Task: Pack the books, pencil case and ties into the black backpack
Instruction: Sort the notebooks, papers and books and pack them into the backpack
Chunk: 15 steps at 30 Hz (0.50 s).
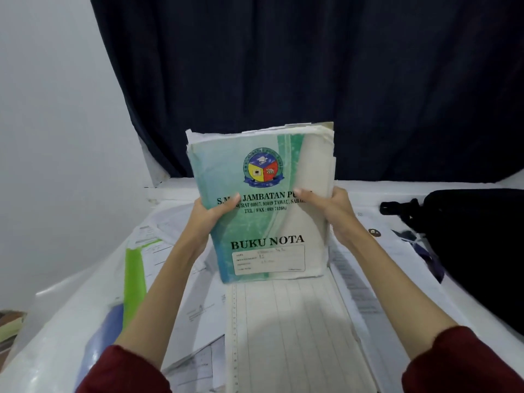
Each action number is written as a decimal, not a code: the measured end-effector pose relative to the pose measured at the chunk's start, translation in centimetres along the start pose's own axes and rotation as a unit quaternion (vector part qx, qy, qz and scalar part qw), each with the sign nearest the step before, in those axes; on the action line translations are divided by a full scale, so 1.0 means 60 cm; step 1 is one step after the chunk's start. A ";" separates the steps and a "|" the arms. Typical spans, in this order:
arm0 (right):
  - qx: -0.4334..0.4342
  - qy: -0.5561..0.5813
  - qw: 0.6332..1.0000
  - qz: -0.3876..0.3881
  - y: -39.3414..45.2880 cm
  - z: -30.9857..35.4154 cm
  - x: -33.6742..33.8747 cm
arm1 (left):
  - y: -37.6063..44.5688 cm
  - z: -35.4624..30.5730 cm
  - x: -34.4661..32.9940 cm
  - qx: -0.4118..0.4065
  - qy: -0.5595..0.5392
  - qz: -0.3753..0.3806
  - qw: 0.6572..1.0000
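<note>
From the head camera, you hold a stack of books (263, 205) upright above the white table (71, 316), its green-and-cream front cover reading "BUKU NOTA" beneath a school crest. Your left hand (208, 219) grips the stack's left edge, thumb curled over the cover near the printed address lines. Your right hand (333, 212) grips the right edge, thumb pressed on the cream part of the cover, fingers wrapped behind. Worn page edges show at the top of the stack. Directly below it, a ruled sheet (289, 336) lies flat on the table among loose printed papers (198, 310), with a bright green folder (134, 279) to the left. The black backpack (479, 245) sits at the table's right side, well apart from the books, a strap buckle jutting from its left end. A dark curtain (312, 66) hangs behind. Dark red sleeves (465, 364) cover both of your forearms near the lower corners.
</note>
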State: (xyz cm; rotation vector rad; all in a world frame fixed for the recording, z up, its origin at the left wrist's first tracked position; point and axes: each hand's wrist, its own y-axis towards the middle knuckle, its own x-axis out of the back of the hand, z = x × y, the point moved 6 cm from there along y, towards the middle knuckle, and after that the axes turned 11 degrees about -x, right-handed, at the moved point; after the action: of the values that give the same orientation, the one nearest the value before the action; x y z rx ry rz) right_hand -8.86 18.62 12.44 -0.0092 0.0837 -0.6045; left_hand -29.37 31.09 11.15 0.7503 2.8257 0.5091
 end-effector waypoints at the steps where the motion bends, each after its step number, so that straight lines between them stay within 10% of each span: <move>1: -0.005 -0.006 1.000 -0.003 -0.001 -0.007 -0.002 | -0.005 0.009 -0.002 0.006 0.005 0.006 1.000; 15: 0.060 0.023 0.997 -0.036 -0.018 0.036 -0.003 | 0.006 -0.030 -0.012 -0.042 -0.038 0.004 0.998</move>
State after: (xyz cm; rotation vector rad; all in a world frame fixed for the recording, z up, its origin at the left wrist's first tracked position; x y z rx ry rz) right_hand -9.46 17.82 14.62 0.1195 0.0917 -0.6811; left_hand -29.03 30.48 13.01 0.7499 2.7148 0.5838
